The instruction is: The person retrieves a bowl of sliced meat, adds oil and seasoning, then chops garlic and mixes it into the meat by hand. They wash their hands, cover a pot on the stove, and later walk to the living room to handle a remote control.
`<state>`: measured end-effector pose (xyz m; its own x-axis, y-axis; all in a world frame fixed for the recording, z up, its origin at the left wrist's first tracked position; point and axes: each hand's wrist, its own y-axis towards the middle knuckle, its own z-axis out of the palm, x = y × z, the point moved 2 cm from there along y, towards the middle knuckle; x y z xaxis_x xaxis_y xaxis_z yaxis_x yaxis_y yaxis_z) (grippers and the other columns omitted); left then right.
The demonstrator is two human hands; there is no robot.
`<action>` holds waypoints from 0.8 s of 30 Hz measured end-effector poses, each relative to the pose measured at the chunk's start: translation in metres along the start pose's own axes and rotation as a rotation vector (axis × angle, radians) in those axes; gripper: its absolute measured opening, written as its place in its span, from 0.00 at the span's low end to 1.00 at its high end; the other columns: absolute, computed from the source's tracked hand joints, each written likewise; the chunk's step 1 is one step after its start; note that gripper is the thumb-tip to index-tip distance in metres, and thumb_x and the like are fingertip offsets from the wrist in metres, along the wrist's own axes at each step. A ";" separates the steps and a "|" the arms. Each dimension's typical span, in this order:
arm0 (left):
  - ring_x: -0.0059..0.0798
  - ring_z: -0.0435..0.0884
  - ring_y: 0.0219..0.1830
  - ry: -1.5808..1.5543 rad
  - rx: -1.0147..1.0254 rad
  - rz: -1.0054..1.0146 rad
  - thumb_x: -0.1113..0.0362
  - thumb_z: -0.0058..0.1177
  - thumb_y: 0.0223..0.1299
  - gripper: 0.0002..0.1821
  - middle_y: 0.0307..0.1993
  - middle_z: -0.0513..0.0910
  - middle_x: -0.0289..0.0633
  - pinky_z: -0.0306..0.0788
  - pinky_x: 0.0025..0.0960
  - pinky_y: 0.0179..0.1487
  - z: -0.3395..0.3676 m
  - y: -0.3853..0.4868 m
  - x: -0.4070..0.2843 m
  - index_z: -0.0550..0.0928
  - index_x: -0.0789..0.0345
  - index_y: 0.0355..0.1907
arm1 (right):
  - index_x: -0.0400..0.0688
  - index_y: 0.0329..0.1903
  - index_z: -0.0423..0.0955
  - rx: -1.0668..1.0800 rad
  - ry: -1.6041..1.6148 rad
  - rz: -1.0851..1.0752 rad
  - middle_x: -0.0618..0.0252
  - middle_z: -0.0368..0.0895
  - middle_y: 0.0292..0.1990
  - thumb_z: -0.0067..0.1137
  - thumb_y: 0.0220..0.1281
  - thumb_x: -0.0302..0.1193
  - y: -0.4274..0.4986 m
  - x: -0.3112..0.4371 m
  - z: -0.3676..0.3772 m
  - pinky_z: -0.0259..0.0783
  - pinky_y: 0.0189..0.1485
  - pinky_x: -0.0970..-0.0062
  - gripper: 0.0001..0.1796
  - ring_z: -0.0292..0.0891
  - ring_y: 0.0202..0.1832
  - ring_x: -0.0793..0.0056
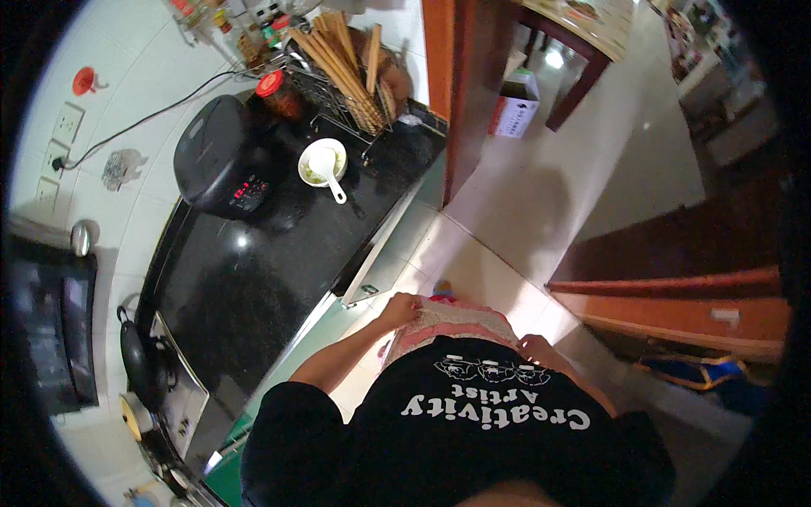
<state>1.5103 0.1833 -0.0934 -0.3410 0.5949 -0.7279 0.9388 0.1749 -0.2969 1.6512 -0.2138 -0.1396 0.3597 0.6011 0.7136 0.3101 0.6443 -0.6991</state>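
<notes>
At my waist, a beige and pink patterned cloth (466,322) spreads in front of the black T-shirt. My left hand (400,310) grips its left upper edge, fingers curled over the fabric. By the cloth's right edge is my right hand (537,350), partly covered by the shirt; whether it grips the fabric is not clear. Ahead on the black countertop (272,272), a white bowl (305,149) holds food with green bits, and a white spoon (324,166) rests in it. Beside it stands a black rice cooker (212,152) with a lit red display.
Behind the bowl are a wire rack (323,101) with wooden chopsticks (332,57) and a red-lidded jar (279,95). A black wok (136,361) stands at the stove. A wooden door frame (466,95) borders the counter; a carton (516,108) sits on the floor beyond.
</notes>
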 end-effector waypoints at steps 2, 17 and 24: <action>0.33 0.78 0.22 -0.219 -0.147 -0.108 0.68 0.52 0.43 0.08 0.23 0.81 0.42 0.71 0.33 0.27 -0.023 0.010 0.002 0.81 0.66 0.29 | 0.38 0.32 0.74 -0.136 -0.121 0.080 0.61 0.75 0.22 0.53 0.55 0.28 0.037 0.035 -0.023 0.71 0.20 0.74 0.06 0.71 0.19 0.74; 0.30 0.79 0.31 -1.215 -0.845 -0.499 0.50 0.49 0.58 0.34 0.39 0.79 0.45 0.70 0.32 0.37 -0.246 0.058 0.081 0.58 0.59 0.64 | 0.40 0.45 0.67 0.413 0.288 -0.170 0.50 0.77 0.41 0.53 0.60 0.45 0.256 0.405 0.200 0.75 0.44 0.63 0.22 0.76 0.41 0.60; 0.34 0.81 0.27 -1.376 -0.704 -0.354 0.66 0.46 0.56 0.19 0.33 0.79 0.50 0.78 0.30 0.30 -0.261 0.098 0.111 0.68 0.71 0.50 | 0.38 0.38 0.72 0.207 0.316 -0.236 0.60 0.77 0.25 0.51 0.62 0.39 0.277 0.442 0.243 0.72 0.27 0.74 0.15 0.74 0.24 0.73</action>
<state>1.5770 0.4714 -0.0417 0.0464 -0.6203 -0.7830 0.5061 0.6904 -0.5169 1.6825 0.3450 -0.0075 0.5612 0.2727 0.7815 0.2450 0.8471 -0.4716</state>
